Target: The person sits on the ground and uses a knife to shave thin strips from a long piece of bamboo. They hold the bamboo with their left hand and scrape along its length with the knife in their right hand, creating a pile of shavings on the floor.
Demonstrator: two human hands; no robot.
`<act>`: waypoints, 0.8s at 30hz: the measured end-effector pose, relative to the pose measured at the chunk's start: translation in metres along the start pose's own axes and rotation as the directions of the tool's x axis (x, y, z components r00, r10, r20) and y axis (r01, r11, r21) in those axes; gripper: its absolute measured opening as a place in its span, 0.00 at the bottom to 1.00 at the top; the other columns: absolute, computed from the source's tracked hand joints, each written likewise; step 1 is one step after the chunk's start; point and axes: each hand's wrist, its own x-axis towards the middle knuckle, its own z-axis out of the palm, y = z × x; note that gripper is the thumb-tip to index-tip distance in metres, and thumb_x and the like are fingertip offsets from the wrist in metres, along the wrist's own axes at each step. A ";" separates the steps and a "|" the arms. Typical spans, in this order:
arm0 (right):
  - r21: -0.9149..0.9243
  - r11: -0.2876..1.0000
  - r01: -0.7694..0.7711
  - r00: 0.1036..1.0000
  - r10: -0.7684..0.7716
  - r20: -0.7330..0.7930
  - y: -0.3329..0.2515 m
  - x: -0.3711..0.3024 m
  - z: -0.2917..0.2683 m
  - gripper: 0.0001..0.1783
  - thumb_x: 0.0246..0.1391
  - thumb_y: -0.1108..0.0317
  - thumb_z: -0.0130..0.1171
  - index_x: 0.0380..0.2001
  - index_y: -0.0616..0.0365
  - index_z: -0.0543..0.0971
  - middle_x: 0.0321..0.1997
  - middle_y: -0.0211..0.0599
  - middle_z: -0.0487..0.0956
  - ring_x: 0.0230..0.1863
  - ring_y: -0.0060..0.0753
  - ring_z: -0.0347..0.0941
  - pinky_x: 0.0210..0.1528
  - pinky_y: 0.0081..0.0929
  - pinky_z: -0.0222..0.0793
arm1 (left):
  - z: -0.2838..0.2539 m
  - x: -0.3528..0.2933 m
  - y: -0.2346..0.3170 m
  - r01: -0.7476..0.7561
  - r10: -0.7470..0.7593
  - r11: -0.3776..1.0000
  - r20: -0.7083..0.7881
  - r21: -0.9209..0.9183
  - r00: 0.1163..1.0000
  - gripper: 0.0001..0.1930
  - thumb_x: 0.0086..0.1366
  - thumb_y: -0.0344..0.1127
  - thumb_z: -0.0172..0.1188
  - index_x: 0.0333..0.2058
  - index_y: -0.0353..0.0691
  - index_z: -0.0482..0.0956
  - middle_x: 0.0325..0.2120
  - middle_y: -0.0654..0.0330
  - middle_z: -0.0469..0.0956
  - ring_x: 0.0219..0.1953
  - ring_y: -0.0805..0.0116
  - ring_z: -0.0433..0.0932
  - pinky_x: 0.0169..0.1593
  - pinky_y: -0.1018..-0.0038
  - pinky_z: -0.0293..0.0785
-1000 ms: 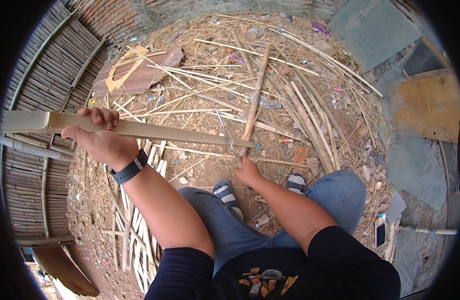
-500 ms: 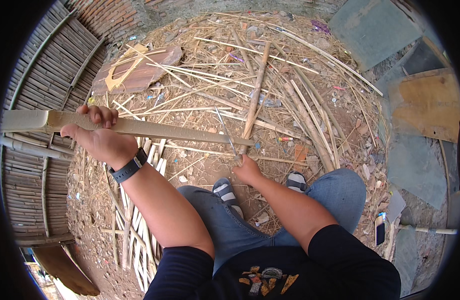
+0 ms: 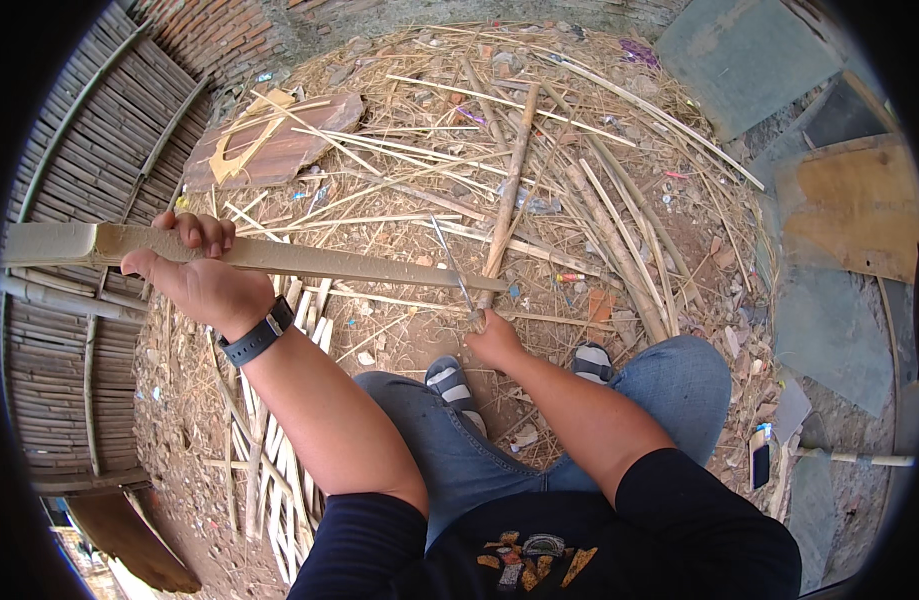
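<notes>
My left hand grips a long split length of bamboo, fingers over its top and thumb on the near side. The bamboo runs across in front of me, its thick end at the far left and its thinner end to the right. My right hand is closed round the handle of a long-bladed knife. The thin blade points up and away, crossing the bamboo close to its right end. Whether the edge has entered the bamboo I cannot tell.
Split bamboo strips lie piled by my left leg. More strips and round poles litter the ground ahead. A brown board lies far left, beside a bamboo-slat wall. Grey sheets and a phone lie right.
</notes>
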 end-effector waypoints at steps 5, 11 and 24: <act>-0.002 1.000 -0.014 1.000 0.014 0.016 0.001 0.001 0.000 0.29 0.43 0.61 0.61 0.48 0.65 0.72 0.40 0.61 0.79 0.45 0.60 0.76 0.48 0.45 0.72 | -0.001 0.000 0.000 -0.008 0.008 1.000 0.011 0.007 1.000 0.31 0.69 0.68 0.35 0.35 0.42 0.67 0.20 0.67 0.61 0.20 0.76 0.56 0.28 0.79 0.55; -0.034 0.999 -0.007 1.000 0.007 0.010 -0.001 -0.001 -0.002 0.28 0.44 0.61 0.61 0.48 0.64 0.73 0.41 0.61 0.79 0.45 0.59 0.77 0.48 0.45 0.72 | -0.001 0.001 -0.001 -0.011 0.011 1.000 0.019 0.005 1.000 0.31 0.69 0.68 0.35 0.35 0.42 0.67 0.19 0.67 0.61 0.20 0.76 0.56 0.27 0.79 0.55; 0.072 0.989 0.133 0.990 -0.136 0.041 -0.020 -0.013 -0.012 0.26 0.45 0.62 0.62 0.47 0.63 0.74 0.36 0.57 0.80 0.41 0.56 0.77 0.43 0.45 0.71 | 0.003 -0.002 0.001 -0.018 0.018 1.000 -0.007 0.009 1.000 0.31 0.68 0.70 0.38 0.34 0.44 0.67 0.18 0.68 0.61 0.19 0.77 0.56 0.28 0.79 0.54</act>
